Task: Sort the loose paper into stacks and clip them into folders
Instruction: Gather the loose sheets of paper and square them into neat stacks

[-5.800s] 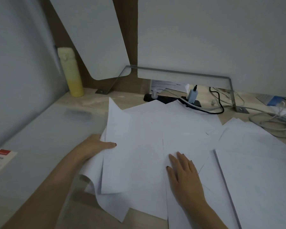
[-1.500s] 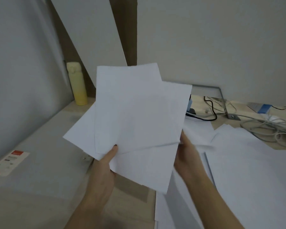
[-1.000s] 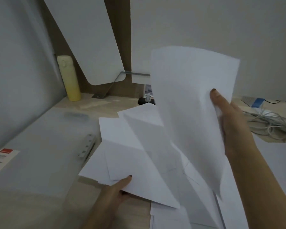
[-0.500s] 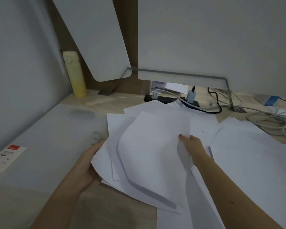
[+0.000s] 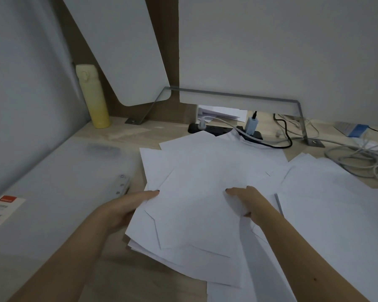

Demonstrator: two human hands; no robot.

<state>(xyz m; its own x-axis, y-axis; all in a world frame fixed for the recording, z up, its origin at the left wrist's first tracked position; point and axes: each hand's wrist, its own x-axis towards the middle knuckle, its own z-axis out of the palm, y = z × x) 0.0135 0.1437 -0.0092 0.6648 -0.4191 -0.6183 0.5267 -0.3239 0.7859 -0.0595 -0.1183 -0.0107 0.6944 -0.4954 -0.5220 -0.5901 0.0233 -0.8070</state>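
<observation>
Presently, the left hand (image 5: 127, 205) and right hand (image 5: 247, 199) are gripping opposite edges of the skewed loose paper (image 5: 196, 188) at three o'clock from the folder (image 5: 52, 182); unaligned sheets are probably risking slipping free or creasing.

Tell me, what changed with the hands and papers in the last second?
The right hand brought its raised sheet down onto the pile and now grips the pile's right side. The left hand holds the left edge as before. Bottle, folder and cables have not moved.
</observation>
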